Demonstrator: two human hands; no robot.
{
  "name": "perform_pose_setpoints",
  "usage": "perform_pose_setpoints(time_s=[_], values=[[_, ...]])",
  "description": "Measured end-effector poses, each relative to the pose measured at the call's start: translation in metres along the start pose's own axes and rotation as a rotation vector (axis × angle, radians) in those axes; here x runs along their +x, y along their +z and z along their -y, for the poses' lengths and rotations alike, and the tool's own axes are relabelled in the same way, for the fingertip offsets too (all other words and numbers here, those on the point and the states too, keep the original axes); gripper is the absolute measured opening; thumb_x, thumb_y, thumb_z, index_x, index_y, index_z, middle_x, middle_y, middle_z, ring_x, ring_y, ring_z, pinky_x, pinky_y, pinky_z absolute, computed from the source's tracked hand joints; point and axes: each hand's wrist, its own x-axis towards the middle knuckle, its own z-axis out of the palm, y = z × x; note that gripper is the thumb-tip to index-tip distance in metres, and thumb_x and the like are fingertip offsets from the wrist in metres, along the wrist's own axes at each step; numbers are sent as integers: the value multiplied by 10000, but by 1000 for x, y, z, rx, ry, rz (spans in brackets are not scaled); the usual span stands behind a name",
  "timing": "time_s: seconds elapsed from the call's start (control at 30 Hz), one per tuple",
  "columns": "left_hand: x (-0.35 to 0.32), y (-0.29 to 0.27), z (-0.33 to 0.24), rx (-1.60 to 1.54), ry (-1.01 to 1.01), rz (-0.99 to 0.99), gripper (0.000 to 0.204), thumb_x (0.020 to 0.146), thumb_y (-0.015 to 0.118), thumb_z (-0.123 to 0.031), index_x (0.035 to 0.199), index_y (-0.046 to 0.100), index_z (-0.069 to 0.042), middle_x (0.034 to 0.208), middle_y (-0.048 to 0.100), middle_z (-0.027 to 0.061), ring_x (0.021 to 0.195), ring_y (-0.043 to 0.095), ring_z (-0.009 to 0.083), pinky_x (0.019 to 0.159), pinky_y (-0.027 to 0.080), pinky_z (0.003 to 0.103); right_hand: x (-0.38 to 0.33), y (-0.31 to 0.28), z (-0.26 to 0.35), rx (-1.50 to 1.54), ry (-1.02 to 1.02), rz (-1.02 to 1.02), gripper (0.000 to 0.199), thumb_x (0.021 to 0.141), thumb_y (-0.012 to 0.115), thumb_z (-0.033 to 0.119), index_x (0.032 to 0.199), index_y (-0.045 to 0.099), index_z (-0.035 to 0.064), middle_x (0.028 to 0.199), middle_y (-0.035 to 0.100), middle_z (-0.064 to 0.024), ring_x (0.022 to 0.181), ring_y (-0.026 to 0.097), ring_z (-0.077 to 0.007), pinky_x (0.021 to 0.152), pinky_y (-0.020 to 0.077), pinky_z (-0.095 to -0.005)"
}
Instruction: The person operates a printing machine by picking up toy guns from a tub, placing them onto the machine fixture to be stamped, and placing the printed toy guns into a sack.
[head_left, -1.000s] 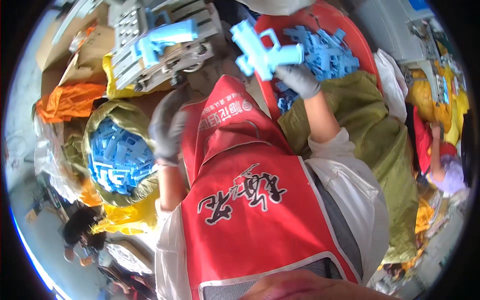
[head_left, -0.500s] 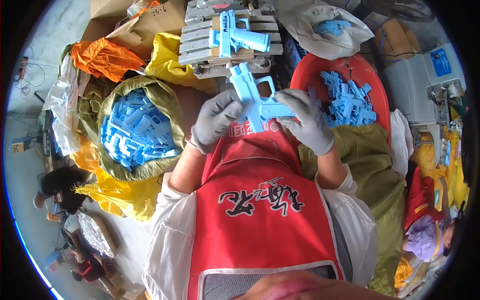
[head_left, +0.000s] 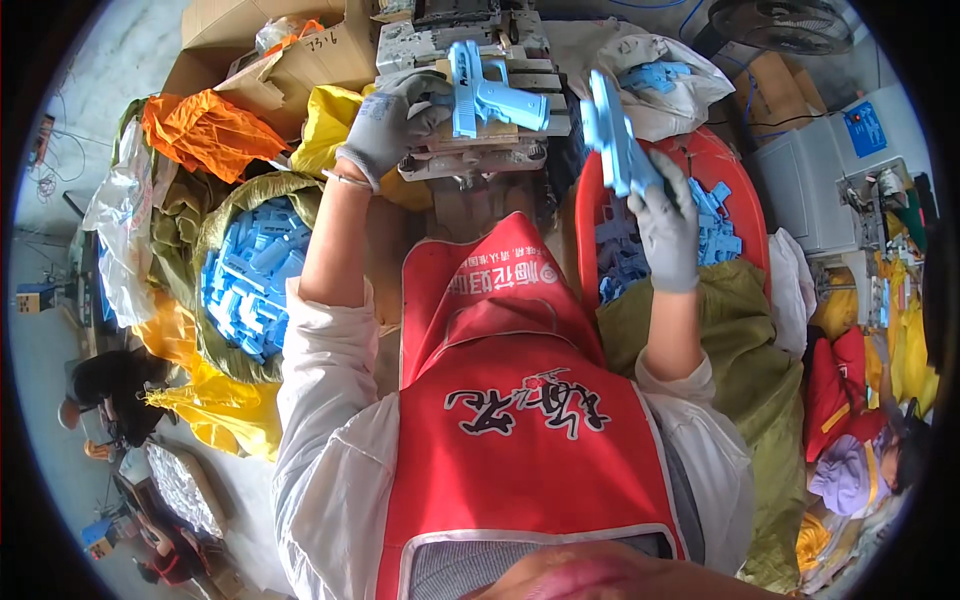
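Observation:
A light blue plastic toy pistol (head_left: 510, 102) lies on its side on the slatted metal fixture ahead of me, dark printing along its slide. My left hand (head_left: 392, 118), in a grey glove, reaches to its left edge with curled fingers that cover part of that side. At the right, my gloved right hand (head_left: 665, 222) grips a second light blue toy pistol (head_left: 615, 135) by its lower end. That one is tilted up above the near rim of the red tub (head_left: 755, 200), which holds a heap of similar blue pieces (head_left: 715, 225).
A green woven sack (head_left: 330, 205) full of blue pieces stands at the left, near orange and yellow bags. White sacking with blue pieces (head_left: 655, 75) and a black fan (head_left: 780, 25) are at the back right. Other people sit farther off on both sides.
Both hands were together on one toy pistol in front of the apron. My left hand has moved forward to the fixture; my right has carried that pistol right, toward the tub.

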Motion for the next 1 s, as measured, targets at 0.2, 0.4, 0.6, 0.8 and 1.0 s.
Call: perform_pose_setpoints(time_s=[0.2,0.4,0.6,0.8,1.0], values=[[-59,-21,38,-203,-194,-511,263,852,667,-106,1097,621,-24,1076,667,67,917,644,147,823,503,272,72,54,-8,-339,-169,360,335,881,598,66,1208,545,23,943,593,-41,712,518,-79,640,441,-216],[-172,-57,57,-231,-350,-697,253,891,640,-128,1101,608,9,1136,620,72,990,590,144,896,457,267,100,85,-26,-775,-154,432,297,846,634,99,1142,625,80,805,615,-32,619,524,-65,594,458,-234],[-256,-86,55,108,-661,-999,279,857,684,-194,1071,640,-22,999,661,46,885,597,106,808,474,251,106,83,-24,-1021,-496,586,314,825,631,131,1133,634,73,1096,647,-139,1012,615,-305,902,461,-347],[-309,-104,73,423,-881,-1111,289,853,671,-243,1074,646,-58,1034,666,89,918,636,198,818,488,307,43,125,-1,-1398,-800,463,361,827,654,172,1177,606,96,1187,587,-120,984,610,-282,803,495,-364],[-406,-97,67,918,-905,-1068,417,813,688,-262,1150,587,-36,1299,488,224,1142,502,374,953,415,442,-30,169,-118,-936,-170,872,223,837,656,230,1002,631,81,960,661,-108,822,639,-259,716,506,-354]])
